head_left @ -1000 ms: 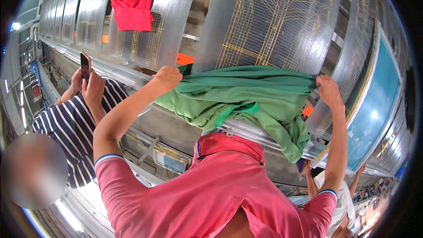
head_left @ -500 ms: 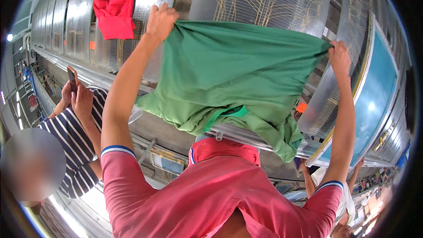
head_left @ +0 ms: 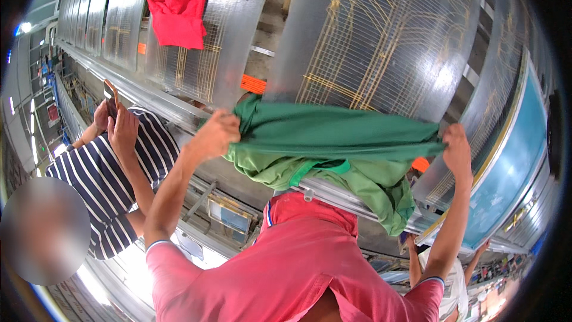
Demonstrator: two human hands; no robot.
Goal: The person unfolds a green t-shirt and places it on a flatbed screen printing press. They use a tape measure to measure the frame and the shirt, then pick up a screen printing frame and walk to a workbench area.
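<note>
- A person in a pink shirt [head_left: 298, 262] fills the lower edge of the view, both arms raised.
- The left hand [head_left: 215, 134] is closed in a fist on the left end of a green garment [head_left: 339, 149].
- The right hand [head_left: 457, 146] is closed on its right end, fingers pinching the cloth.
- The garment is stretched between the two hands, its long axis running left to right and nearly level; the top edge is taut, while loose folds with a lighter green inside hang from the middle and right.
- It is held in the air, in front of a curved metal wire-grid panel [head_left: 381, 53], not resting on any surface.
- To the left, a second person in a navy-striped shirt [head_left: 101, 185] holds a phone [head_left: 111, 98] in both hands.
- Farther off, a red garment [head_left: 177, 6] hangs on another grid panel at the upper left.
- An orange tag [head_left: 254, 84] sits in the gap between panels.
- A teal panel [head_left: 512, 167] lies at the right; similar metal panels recede along the hall on the left.
</note>
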